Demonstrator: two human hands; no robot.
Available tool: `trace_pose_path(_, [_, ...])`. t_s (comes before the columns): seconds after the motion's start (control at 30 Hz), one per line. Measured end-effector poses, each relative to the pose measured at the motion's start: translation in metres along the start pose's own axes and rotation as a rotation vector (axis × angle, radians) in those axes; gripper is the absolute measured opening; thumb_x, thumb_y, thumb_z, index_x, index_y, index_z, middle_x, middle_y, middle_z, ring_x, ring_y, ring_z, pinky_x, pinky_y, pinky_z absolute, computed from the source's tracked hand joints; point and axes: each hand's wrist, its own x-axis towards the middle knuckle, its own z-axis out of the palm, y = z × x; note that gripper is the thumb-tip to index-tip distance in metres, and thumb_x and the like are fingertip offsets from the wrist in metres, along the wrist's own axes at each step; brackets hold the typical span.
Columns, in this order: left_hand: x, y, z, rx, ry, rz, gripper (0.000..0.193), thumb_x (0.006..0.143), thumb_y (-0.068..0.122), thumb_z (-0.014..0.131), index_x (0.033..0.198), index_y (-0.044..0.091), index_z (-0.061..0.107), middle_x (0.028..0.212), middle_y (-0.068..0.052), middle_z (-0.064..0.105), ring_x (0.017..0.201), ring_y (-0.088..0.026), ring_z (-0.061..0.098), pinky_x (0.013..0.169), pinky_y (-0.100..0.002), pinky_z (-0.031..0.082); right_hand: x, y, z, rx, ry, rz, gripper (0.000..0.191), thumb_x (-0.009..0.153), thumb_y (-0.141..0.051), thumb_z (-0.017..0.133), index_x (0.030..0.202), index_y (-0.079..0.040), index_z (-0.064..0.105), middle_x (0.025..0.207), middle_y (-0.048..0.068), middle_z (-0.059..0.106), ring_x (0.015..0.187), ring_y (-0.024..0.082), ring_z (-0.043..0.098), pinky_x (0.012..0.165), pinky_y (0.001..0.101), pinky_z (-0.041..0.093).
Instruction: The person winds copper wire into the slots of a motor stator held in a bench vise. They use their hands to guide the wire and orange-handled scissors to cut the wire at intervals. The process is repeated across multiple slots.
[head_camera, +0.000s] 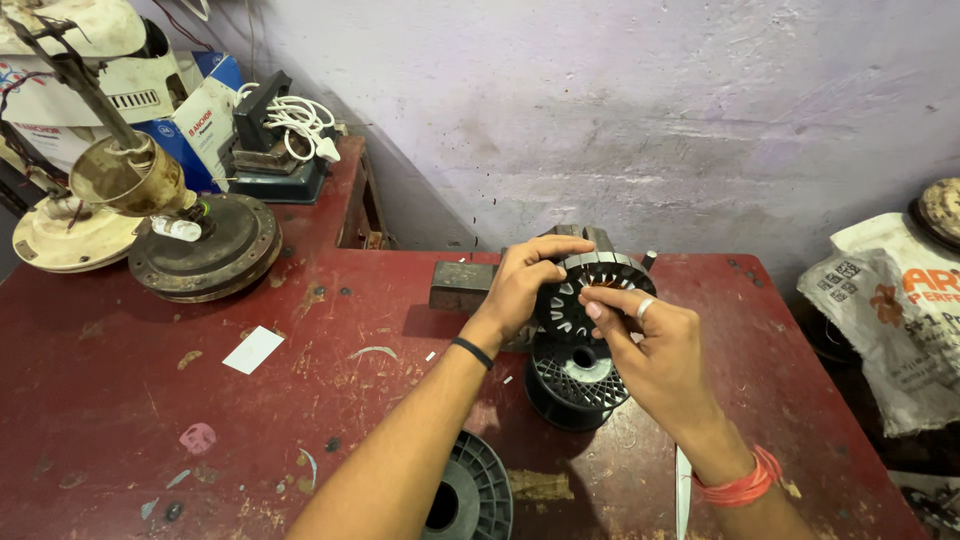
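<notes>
Both hands' grip around slotted stator core (590, 290), above black spool (575, 385).

head cam | looks down-fwd at red table (150, 400) | close | wall (650, 100) behind

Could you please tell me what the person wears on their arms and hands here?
Both forearms are bare, with no sleeves in view. The left hand has a thin black band round its wrist. The right hand has a silver ring on one finger and bunched red-orange threads round its wrist.
</notes>
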Motion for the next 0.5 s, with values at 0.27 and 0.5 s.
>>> trace_pose_path(0.27, [-0.007,0.025,0.013,0.133,0.125,0.156,0.051,0.073,0.007,0.049,0.120,0.001,0.066,0.125,-0.013,0.065,0.118,-0.024,0.060,0.107,-0.035,0.046,0.003,0.018,0.005,0.153,-0.022,0.057,0.020,0.095,-0.006,0.069,0.113,-0.001,0.076,0.089,0.005,0.078,0.073,0.007,0.069,0.065,0.0220,0.057])
trace_pose_path(0.5, [-0.011,0.043,0.019,0.510,0.068,0.281,0.044,0.074,0.011,0.046,0.107,0.002,0.073,0.125,-0.016,0.066,0.126,-0.033,0.058,0.114,-0.041,0.043,0.006,0.017,0.006,0.124,-0.043,0.059,0.021,0.095,-0.007,0.070,0.113,0.000,0.077,0.087,0.006,0.079,0.073,0.008,0.070,0.066,0.0228,0.057])
